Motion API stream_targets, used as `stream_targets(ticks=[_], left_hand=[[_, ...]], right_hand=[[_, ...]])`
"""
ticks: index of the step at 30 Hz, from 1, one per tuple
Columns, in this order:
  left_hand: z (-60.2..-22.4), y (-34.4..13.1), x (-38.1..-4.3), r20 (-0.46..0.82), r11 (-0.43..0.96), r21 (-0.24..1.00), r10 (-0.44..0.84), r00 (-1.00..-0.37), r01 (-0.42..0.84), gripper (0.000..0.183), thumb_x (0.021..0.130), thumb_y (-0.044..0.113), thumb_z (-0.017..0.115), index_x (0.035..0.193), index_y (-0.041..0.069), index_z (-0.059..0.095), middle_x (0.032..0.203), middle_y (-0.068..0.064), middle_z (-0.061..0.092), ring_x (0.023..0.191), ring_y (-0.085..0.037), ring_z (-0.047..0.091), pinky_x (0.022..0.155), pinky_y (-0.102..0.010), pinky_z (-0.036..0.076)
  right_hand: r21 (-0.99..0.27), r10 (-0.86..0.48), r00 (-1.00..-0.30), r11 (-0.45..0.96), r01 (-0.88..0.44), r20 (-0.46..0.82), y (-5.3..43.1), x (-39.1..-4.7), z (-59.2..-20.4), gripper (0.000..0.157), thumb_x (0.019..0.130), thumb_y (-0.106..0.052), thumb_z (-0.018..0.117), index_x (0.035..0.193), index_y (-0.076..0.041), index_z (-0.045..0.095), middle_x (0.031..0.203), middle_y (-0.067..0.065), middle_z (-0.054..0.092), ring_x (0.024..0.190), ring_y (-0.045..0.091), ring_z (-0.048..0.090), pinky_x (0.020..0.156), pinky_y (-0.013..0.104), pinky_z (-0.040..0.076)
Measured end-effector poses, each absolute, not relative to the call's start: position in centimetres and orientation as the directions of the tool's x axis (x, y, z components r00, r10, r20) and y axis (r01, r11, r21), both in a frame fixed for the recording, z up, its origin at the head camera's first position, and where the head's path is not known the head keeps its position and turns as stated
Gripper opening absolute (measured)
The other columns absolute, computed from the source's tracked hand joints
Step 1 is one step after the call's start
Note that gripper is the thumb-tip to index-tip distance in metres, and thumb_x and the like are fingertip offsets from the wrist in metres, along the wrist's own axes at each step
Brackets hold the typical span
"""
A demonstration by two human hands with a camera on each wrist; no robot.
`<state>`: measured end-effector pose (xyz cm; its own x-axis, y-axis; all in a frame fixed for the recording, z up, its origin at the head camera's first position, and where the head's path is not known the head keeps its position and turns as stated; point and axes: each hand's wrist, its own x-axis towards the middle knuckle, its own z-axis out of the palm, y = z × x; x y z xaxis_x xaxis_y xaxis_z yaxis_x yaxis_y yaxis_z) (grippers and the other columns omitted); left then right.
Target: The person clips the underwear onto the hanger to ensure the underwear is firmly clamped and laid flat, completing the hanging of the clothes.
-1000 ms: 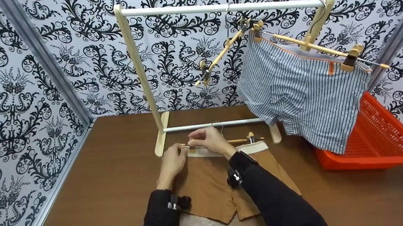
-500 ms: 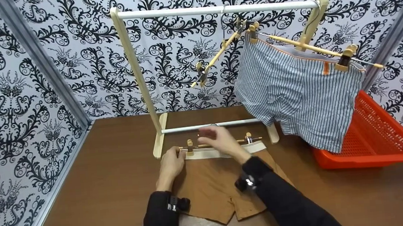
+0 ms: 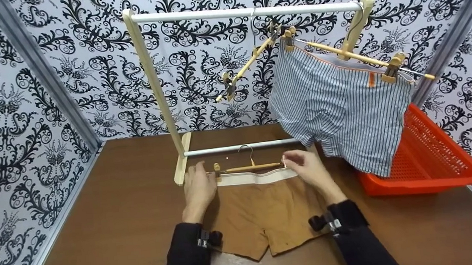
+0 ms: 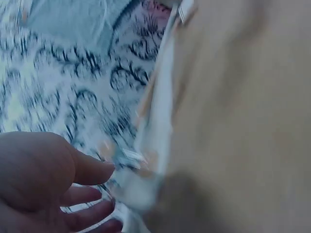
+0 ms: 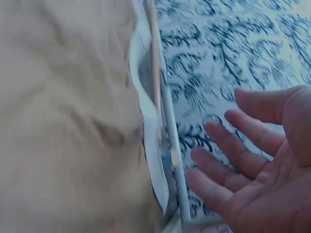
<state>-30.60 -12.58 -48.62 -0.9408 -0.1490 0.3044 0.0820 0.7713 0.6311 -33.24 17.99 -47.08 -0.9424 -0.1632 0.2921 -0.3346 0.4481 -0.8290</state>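
Observation:
Brown shorts with a white waistband lie flat on the table. A wooden clip hanger lies along the waistband, its left clip on the band. Beside that clip is my left hand; the left wrist view shows its thumb and fingers loosely spread, holding nothing. My right hand is by the hanger's right end, where it hides the right clip. In the right wrist view its fingers are extended and apart from the waistband.
Behind stands a rack with a white top rail. On it hang a bare clip hanger and a hanger bearing striped shorts. A red basket sits at the right, partly behind those shorts.
My right hand has left the left clip and moved right to the hanger's other end. My left hand has come slightly away from the waistband corner. The head view has shifted a little.

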Motion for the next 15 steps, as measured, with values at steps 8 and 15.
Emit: stream_targets(ticks=[8,15], left_hand=[[-45.8,-5.0,-31.3,0.571,0.824,0.299,0.249,-0.782,0.481,0.039,0.087,0.011,0.073,0.121,-0.003,0.062,0.112,-0.024,0.061,0.103,-0.043,0.059,0.086,-0.051,0.053],[-44.4,0.1,-33.2,0.240,0.820,0.191,0.493,-0.836,0.539,0.037,0.095,0.021,0.067,0.125,0.000,0.061,0.125,-0.020,0.059,0.114,-0.034,0.056,0.095,-0.045,0.052]], right_hand=[[-0.795,-0.075,-0.983,0.579,-0.179,0.167,20.6,-32.2,-47.1,0.038,0.097,-0.010,0.067,0.126,0.013,0.061,0.122,0.028,0.066,0.112,0.041,0.063,0.099,0.050,0.049],[-0.842,-0.185,-0.983,0.531,-0.095,-0.006,20.7,-31.8,-47.9,0.064,0.100,-0.017,0.064,0.144,0.019,0.036,0.142,0.037,0.047,0.130,0.047,0.050,0.109,0.052,0.041]])
